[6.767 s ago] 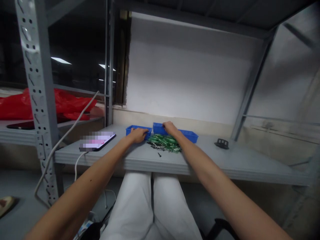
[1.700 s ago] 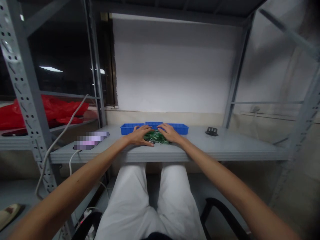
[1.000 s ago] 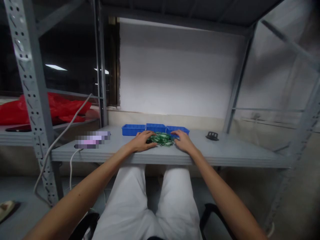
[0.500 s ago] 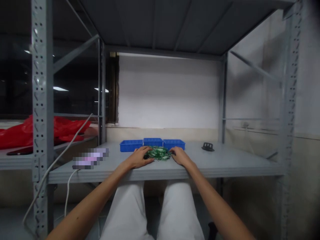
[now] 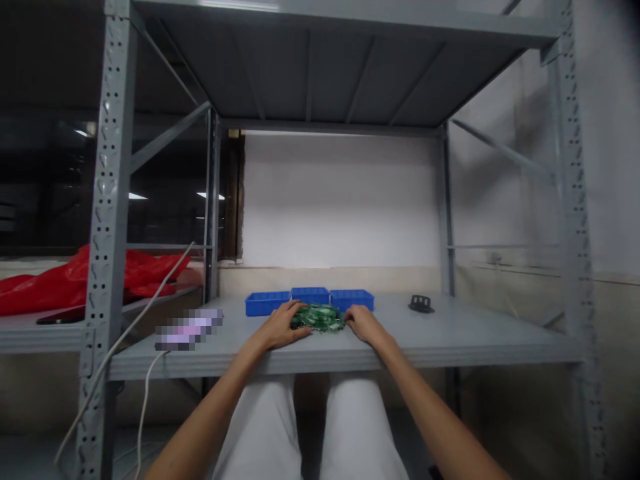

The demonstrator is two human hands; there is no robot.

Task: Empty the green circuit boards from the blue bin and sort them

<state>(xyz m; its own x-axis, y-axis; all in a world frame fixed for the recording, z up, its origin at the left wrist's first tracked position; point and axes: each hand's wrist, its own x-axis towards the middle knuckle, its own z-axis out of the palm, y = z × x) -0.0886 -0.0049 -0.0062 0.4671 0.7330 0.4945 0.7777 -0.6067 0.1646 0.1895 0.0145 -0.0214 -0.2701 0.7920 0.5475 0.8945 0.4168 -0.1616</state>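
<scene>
A pile of small green, clear-looking pieces [image 5: 320, 319] lies near the front edge of the grey shelf board; their exact kind is too small to make out. My left hand [image 5: 286, 327] rests at the pile's left side, thumb and fingers apart and curved around it. At the pile's right edge is my right hand [image 5: 367, 324], its fingers bent and drawn together at the tips. Whatever those fingertips hold, if anything, is hidden. Just behind the pile stand three blue plastic trays, the left [image 5: 265, 305], the middle [image 5: 310, 293] and the right [image 5: 356, 299].
A black slotted plastic piece [image 5: 421, 304] sits to the right on the shelf board [image 5: 475, 333]. On the left lies a blurred-out, phone-like object [image 5: 189, 330] with a white cable [image 5: 145, 400]. Metal uprights [image 5: 107, 200] flank the board. Red plastic sheeting [image 5: 150, 270] lies further left.
The camera view has tilted up and drawn back slightly, so the scene sits lower. Both hands stay beside the green pile, with the right fingers a little more curled.
</scene>
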